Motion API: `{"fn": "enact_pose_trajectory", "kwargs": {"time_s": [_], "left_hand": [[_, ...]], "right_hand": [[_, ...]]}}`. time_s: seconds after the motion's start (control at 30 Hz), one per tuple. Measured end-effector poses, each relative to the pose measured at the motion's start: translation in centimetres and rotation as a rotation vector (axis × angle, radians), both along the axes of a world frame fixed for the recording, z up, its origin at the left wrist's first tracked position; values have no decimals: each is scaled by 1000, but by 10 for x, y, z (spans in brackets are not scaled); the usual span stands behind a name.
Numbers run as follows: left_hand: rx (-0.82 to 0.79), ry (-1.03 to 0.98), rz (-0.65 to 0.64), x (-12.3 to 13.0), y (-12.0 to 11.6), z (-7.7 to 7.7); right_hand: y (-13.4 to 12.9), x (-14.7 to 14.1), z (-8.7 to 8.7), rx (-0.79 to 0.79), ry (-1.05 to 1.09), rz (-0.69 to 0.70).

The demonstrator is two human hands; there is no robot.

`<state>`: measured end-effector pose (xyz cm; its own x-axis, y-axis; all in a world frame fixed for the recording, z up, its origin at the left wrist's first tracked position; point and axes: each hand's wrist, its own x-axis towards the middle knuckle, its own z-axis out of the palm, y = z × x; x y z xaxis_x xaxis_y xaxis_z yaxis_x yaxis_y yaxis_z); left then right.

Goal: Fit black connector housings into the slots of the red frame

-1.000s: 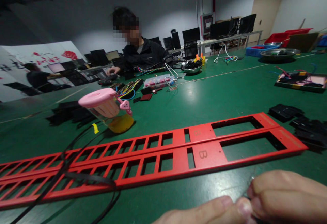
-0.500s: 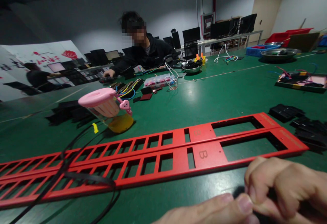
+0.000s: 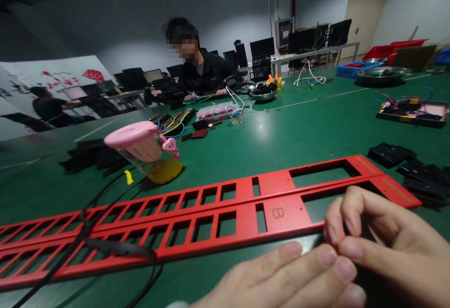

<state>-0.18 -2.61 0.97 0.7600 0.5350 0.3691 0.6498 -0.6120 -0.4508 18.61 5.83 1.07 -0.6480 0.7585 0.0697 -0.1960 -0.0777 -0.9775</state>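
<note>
Low in the view, my left hand (image 3: 295, 280) reaches in from the bottom edge, its fingers extended and lying close beside one another. My right hand (image 3: 386, 237) is bent at the lower right, thumb and fingertips pinched together against the left fingertips; whatever they pinch is hidden or too small to name. Something dark shows beneath the hands. Just beyond them, two long red slotted frames (image 3: 246, 233) marked "B" lie side by side on the green table (image 3: 274, 144). The right hand overlaps the near frame's large opening.
A pink-lidded jug (image 3: 147, 153) with yellow liquid stands behind the frames. Black cables (image 3: 119, 247) cross their left part. Black pieces (image 3: 425, 181) lie at right, near an open tray (image 3: 411, 113). A person (image 3: 207, 71) sits across the table.
Both hands have risen slightly into view, and more left fingers show. The right hand now overlaps the near red frame. Across the table, the person's arm has drawn back.
</note>
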Motion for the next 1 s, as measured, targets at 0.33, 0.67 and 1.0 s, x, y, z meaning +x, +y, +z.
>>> {"fn": "enact_pose_trajectory", "kwargs": {"time_s": [0.33, 0.67, 1.0], "left_hand": [[18, 56, 5, 1, 1, 2], [-12, -5, 92, 2, 2, -4], [63, 88, 55, 6, 0, -4]], "right_hand": [[2, -5, -2, -227, -15, 52], [50, 6, -8, 60, -178, -119], [34, 5, 1, 304, -261, 187]]}}
